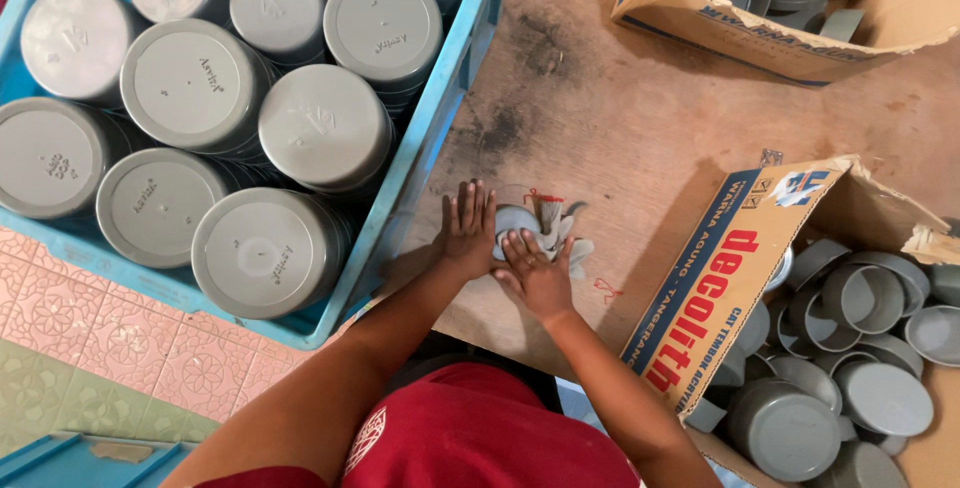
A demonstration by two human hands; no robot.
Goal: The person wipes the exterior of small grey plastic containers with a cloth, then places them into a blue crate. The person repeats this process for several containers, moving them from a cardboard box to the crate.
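Note:
My left hand (468, 228) lies flat on the brown wooden table, fingers together, pressing the left edge of a small grey piece (520, 220). My right hand (535, 270) presses flat on the same grey piece from below, fingers spread. The piece is grey plastic with ragged flaps sticking out at its right side (572, 248), and it is partly hidden under both hands. A thin red string (545, 198) lies by its top edge.
A blue crate (450, 98) at left holds several stacks of grey round caps (325, 128). A cardboard box (730, 268) at right is full of loose grey caps (880, 398). Another cardboard box (700, 8) with caps stands at top right. Patterned floor tiles (90, 338) lie at lower left.

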